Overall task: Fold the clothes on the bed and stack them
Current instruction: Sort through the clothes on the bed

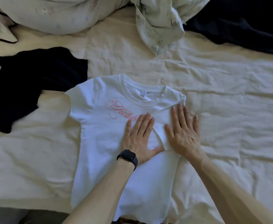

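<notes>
A white T-shirt with pink script lettering lies face up on the cream bedsheet, collar pointing away from me. Its right side is folded inward over the chest. My left hand, with a black watch on the wrist, presses flat on the shirt's middle with straight fingers. Beside it, my right hand lies flat on the folded-over right part, fingers spread. A dark navy garment lies crumpled to the left of the shirt.
A pale patterned garment is heaped at the top centre. A dark blanket covers the top right corner. A white pillow sits at the top left. The bed's near edge runs along the bottom left.
</notes>
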Motion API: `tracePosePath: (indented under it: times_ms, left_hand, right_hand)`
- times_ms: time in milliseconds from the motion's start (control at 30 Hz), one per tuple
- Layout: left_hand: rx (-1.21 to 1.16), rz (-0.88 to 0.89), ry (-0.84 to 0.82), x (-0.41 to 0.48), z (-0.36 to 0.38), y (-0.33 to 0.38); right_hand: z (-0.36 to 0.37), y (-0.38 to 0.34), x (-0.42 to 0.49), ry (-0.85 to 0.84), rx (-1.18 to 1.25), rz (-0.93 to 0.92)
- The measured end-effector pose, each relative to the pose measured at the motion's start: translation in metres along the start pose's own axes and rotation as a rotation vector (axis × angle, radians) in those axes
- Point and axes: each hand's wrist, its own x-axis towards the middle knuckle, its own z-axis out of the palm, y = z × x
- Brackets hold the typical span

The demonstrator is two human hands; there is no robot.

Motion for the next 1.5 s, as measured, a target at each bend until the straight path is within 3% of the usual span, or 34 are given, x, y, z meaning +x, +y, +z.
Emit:
tracePosePath:
  times_ms: [100, 200, 267, 400, 533, 667, 800, 967, 1133, 1267, 1400, 1500]
  left_hand:
    - [-0.055, -0.048, 0.038, -0.019, -0.008, -0.014]
    - [-0.181, -0.16, 0.199, -0.05, -0.019, -0.043]
    - [-0.304, -0.304, 0.326, -0.067, -0.029, -0.071]
    - [-0.608, -0.663, 0.504, -0.077, -0.053, -0.127]
    - [-1.174, -0.905, 0.421, -0.055, -0.075, -0.171]
    - [-1.292, -0.854, 0.259, -0.036, -0.082, -0.193]
    - [-1.412, -0.876, 0.333, -0.034, -0.075, -0.204]
    - [-1.551, -0.916, 0.399, -0.047, -0.067, -0.215]
    - [-1.497, -0.969, 0.304, -0.036, -0.074, -0.219]
    - [-1.358, -0.872, 0.449, -0.041, -0.081, -0.207]
    - [-0.86, -0.446, 0.79, -0.06, -0.083, -0.172]
    - [-0.473, -0.16, 0.781, -0.074, -0.077, -0.144]
  right_hand:
    - [-0.011, -0.015, -0.005, -0.03, -0.025, 0.156]
    - [-0.03, -0.044, -0.018, 0.043, 0.059, 0.217]
    - [-0.041, -0.069, -0.025, 0.052, 0.102, 0.123]
    - [-0.06, -0.136, -0.005, -0.09, 0.103, -0.129]
    - [-0.077, -0.215, 0.047, -0.127, 0.062, -0.396]
    - [-0.087, -0.285, 0.11, -0.116, -0.047, -0.48]
    - [-0.092, -0.323, 0.165, -0.346, -0.24, -0.453]
    - [-0.086, -0.325, 0.175, -0.237, 0.13, -0.401]
    - [-0.075, -0.318, 0.17, -0.336, 0.15, -0.333]
    - [-0.086, -0.325, 0.162, -0.229, 0.28, -0.356]
    - [-0.109, -0.279, 0.122, -0.083, 0.629, -0.207]
    - [-0.109, -0.217, 0.088, -0.051, 0.628, -0.12]
